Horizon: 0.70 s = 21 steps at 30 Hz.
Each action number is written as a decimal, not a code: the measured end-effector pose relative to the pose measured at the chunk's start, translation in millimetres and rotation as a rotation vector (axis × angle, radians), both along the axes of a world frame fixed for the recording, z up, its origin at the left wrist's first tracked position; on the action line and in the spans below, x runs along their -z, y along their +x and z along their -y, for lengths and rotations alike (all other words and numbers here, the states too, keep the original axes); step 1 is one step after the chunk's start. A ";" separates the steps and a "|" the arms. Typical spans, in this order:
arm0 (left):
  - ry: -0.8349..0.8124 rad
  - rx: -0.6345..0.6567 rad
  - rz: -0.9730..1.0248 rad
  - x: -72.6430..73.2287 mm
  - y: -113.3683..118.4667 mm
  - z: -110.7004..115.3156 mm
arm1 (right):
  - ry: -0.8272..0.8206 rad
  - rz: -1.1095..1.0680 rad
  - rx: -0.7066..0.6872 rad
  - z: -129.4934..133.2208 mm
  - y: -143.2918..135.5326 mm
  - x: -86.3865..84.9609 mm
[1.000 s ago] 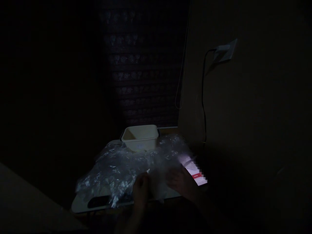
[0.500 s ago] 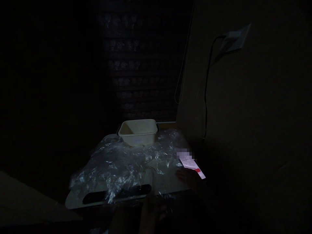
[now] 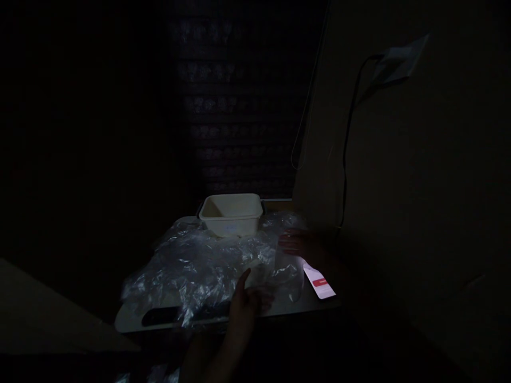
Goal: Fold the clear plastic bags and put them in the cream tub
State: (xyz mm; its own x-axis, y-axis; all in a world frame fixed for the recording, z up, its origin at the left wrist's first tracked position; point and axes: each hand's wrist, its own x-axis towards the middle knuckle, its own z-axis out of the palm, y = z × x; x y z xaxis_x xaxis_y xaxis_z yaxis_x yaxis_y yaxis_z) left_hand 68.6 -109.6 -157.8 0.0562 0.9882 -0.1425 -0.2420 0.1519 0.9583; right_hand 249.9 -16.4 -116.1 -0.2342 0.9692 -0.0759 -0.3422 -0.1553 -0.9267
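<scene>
Crumpled clear plastic film or bags (image 3: 191, 266) cover much of a pale board with a dark handle slot. My left hand (image 3: 247, 300) is over the front edge of the board, thumb up and fingers spread, beside the plastic. Farther right, my right hand (image 3: 293, 242) has its blurred fingers stretched out over the plastic, above a lit phone screen (image 3: 319, 282). A clear plastic piece hangs or lies below the right fingers; whether they grip it is unclear. Behind the plastic sits a cream rectangular tub (image 3: 231, 215) with dark side handles, its visible inside bare.
The room is very dark. A wall outlet (image 3: 399, 61) with a plugged-in black cable (image 3: 346, 159) is on the right wall. A dark blind (image 3: 239, 106) with a thin cord hangs behind the tub. More shiny plastic (image 3: 159, 372) shows at the bottom.
My left hand has risen from the board's front edge. My right hand has moved forward and away, uncovering the lower part of the phone. The view has shifted slightly.
</scene>
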 end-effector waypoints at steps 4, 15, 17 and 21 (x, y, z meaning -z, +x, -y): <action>0.227 -0.056 -0.099 -36.8 -4.2 -14.1 | 0.120 -0.059 -0.045 -20.2 8.0 -22.1; 0.249 -0.022 -0.536 25.9 0.6 1.9 | 0.007 0.133 0.161 -10.1 17.4 35.6; 0.276 -0.042 -0.597 34.9 0.1 3.1 | 0.028 0.205 0.199 -8.2 14.0 37.8; 0.345 -0.068 -0.703 50.0 -1.9 8.7 | 0.089 0.345 0.229 -11.2 8.7 41.5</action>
State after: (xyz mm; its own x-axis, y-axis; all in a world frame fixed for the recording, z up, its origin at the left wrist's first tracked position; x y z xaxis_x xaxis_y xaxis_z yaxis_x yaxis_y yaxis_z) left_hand 66.7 -118.3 -207.8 0.0045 0.9810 0.1938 0.4410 -0.1759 0.8801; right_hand 258.6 -5.2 -157.6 0.0123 0.9996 -0.0264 -0.0255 -0.0261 -0.9993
